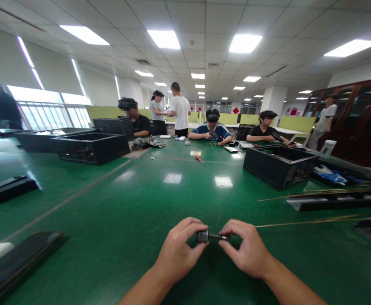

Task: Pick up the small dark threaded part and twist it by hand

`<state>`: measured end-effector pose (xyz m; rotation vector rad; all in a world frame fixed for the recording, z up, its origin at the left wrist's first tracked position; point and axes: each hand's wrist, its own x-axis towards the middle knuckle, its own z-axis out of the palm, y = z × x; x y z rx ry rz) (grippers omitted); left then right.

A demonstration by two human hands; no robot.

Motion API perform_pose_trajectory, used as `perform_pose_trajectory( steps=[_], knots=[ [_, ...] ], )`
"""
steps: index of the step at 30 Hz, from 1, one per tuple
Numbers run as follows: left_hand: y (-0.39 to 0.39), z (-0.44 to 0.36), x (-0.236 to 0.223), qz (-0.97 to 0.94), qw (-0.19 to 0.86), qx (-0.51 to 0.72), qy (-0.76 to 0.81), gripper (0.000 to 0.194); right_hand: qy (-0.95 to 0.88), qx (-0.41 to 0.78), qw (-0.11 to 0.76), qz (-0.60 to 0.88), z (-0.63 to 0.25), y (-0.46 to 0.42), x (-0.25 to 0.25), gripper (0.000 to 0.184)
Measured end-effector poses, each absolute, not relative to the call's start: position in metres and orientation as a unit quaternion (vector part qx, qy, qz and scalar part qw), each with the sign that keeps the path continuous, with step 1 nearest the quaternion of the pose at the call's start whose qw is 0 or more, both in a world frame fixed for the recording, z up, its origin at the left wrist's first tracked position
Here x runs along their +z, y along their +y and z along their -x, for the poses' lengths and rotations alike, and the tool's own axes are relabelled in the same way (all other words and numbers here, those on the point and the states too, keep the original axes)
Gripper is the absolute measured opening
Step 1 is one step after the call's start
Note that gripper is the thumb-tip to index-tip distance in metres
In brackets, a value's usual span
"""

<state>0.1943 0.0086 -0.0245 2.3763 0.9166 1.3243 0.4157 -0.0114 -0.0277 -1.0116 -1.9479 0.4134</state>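
A small dark piece [213, 237] with a squarish block at one end and a thin metallic shaft at the other is held level between my two hands, above the green table [147, 199]. My left hand [179, 250] is closed on the block end, pinching it between thumb and fingers. On the shaft's far end, my right hand [249, 250] pinches with thumb and index finger, partly covering the tip. Its exact kind cannot be made out.
Black computer cases stand left [86, 148] and right [279, 165]. An orange-handled screwdriver [198, 159] lies mid-table. Thin rods and a black channel [334, 201] are at right. A dark flat panel [20, 262] lies near left. Several people sit or stand beyond.
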Motion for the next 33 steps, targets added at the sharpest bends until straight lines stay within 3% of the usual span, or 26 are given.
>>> perform_pose_trajectory(
  steps=[33],
  knots=[
    [0.012, -0.190, -0.019, -0.807, 0.101, 0.439, 0.382, 0.028, -0.779, 0.153, 0.416, 0.442, -0.430, -0.004, -0.027, 0.005]
  ],
)
